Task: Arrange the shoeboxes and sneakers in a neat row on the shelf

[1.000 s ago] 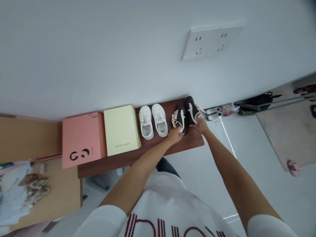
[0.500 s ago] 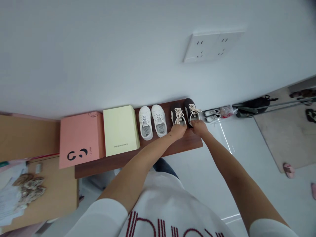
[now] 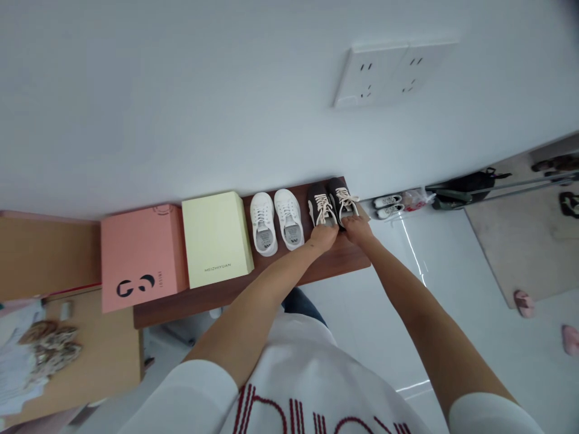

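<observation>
Two dark brown sneakers with cream laces stand side by side at the right end of a narrow wooden bench [image 3: 335, 259], toes to the wall. My left hand [image 3: 324, 237] is closed on the heel of the left dark sneaker [image 3: 320, 204]. On the heel of the right dark sneaker [image 3: 341, 196] my right hand [image 3: 357, 229] is closed too; its fingertips are partly hidden. The two shoes touch or nearly touch. Just left of them sit a white sneaker [image 3: 288, 217] and its mate, another white sneaker [image 3: 263, 223], with grey insoles showing.
A pale yellow box [image 3: 217, 238] and a pink box [image 3: 140, 253] lie on the bench's left part. Beyond them is an open cardboard box [image 3: 104, 355] with papers and a patterned cloth. More shoes [image 3: 388, 206] and a plastic bag [image 3: 416, 199] lie on the floor along the wall.
The right dark sneaker has moved left, closing the gap to the left one, with my right hand on it. My head view has shifted slightly.
</observation>
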`<act>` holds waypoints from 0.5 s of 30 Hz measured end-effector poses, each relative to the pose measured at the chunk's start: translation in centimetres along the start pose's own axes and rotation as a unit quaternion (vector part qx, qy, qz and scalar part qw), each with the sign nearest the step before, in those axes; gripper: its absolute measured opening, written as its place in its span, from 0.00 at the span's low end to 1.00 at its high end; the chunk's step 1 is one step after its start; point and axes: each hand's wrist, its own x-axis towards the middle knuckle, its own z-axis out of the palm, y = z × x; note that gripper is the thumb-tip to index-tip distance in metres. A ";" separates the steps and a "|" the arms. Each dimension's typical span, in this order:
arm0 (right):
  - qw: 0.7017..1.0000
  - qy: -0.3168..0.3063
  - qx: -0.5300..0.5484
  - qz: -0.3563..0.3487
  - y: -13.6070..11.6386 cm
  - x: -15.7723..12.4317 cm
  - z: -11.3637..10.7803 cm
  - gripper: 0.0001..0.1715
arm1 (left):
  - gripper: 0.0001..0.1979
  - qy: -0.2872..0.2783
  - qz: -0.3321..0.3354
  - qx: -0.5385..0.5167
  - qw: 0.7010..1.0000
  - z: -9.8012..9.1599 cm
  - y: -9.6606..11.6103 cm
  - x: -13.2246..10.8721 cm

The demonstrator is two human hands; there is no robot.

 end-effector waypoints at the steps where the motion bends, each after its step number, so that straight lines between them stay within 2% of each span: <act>1: 1.000 0.000 0.000 0.002 0.0 0.2 0.0 0.11 | 0.15 0.000 0.000 0.003 1.000 0.0 -0.1 0.1; 15: 0.999 0.009 0.030 0.020 -0.5 0.7 0.6 0.14 | 0.14 -0.011 -0.028 -0.016 0.999 0.3 -0.7 1.6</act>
